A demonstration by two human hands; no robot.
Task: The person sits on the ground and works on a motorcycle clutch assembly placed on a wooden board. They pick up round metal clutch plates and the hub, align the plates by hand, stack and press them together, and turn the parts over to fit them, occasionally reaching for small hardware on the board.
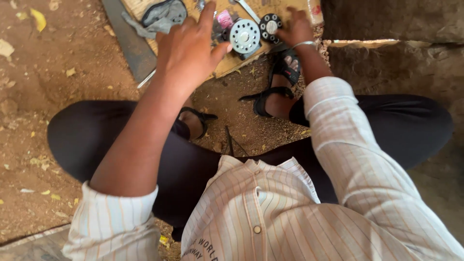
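Fingers of the left hand are spread loose, gripping nothing, its thumb just beside a grey disc lying on cardboard. The right hand rests its curled fingers beside a black gear; whether they pinch it I cannot tell

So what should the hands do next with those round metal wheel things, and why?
Probably the left hand should lower onto the silver toothed disc. It hovers open just beside the disc, touching nothing, while the right hand already rests by the smaller black disc on the cardboard. That would give each hand a part.
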